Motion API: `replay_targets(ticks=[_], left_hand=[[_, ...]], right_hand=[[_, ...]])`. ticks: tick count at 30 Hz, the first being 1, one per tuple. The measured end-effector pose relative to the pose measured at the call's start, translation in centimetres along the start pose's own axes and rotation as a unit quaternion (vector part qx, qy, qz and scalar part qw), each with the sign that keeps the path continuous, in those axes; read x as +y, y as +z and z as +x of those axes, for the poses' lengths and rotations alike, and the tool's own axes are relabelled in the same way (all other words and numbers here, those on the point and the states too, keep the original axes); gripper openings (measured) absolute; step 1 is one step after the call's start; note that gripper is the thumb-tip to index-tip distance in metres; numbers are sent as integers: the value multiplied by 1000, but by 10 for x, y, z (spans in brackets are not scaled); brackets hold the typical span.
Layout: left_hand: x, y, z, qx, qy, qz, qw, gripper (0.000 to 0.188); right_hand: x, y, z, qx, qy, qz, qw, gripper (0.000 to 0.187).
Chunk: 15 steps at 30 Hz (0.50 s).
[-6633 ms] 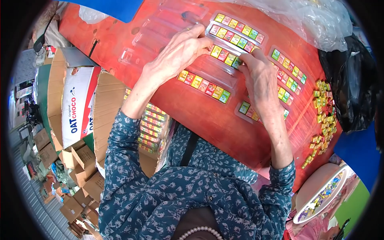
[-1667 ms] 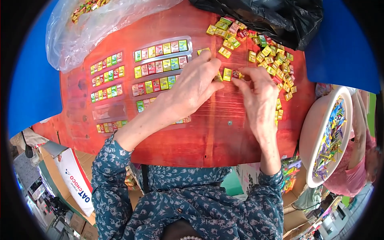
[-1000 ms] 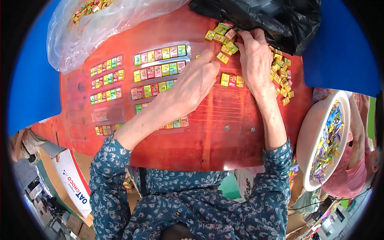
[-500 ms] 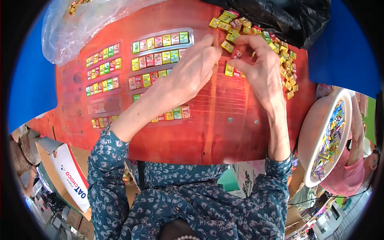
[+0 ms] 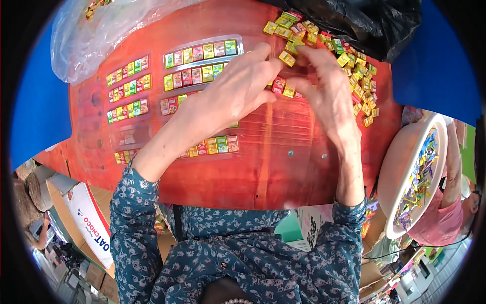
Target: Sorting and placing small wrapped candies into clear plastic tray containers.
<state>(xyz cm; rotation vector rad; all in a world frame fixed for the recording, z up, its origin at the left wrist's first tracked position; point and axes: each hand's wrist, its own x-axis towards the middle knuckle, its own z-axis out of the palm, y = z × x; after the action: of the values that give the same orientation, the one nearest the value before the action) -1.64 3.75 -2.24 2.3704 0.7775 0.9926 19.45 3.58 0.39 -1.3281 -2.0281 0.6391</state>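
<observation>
– Red tabletop [image 5: 304, 175] across the middle of the head view, a black bag [image 5: 374, 25] at the upper right, a white tub [image 5: 397, 162] at the right edge. Where are your hands?

– Upper centre! Your left hand [image 5: 235, 88] comes in beside the left end of a short row of little boxes [image 5: 288, 90]. Its fingers are curled, thumb below; whether they grip a box, I can't tell. Perhaps they're a stop keeping that row straight.

– And your right?

– Your right hand [image 5: 331, 96] is at the row's other end, thumb and fingers spread, no box visible between them. It's a bit blurred. That wide shape looks handy for squaring up or picking.

– Loose pile [image 5: 362, 91] just right of it, too!

– Close by, probably to keep your reach short. Over left, your middle tray [image 5: 240, 45] and left tray [image 5: 126, 135] carry boxes in neat lines, their slots likely holding them square. One slot in the left tray is bare, and your left forearm hides part of the middle one.
</observation>
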Motion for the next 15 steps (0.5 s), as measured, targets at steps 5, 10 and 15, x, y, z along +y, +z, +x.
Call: replay_targets(ticks=[5, 10, 15], left_hand=[[18, -1, 13, -109, -124, 61, 984, 35], [23, 3, 16, -115, -176, 40, 977, 21], [23, 4, 15, -80, -161, 43, 983, 26]], right_hand=[[20, 4, 34, 92, -66, -70, 991, 30], [35, 20, 52, 82, -42, -93, 991, 18], [37, 15, 57, 48, -93, -157, 982, 12]])
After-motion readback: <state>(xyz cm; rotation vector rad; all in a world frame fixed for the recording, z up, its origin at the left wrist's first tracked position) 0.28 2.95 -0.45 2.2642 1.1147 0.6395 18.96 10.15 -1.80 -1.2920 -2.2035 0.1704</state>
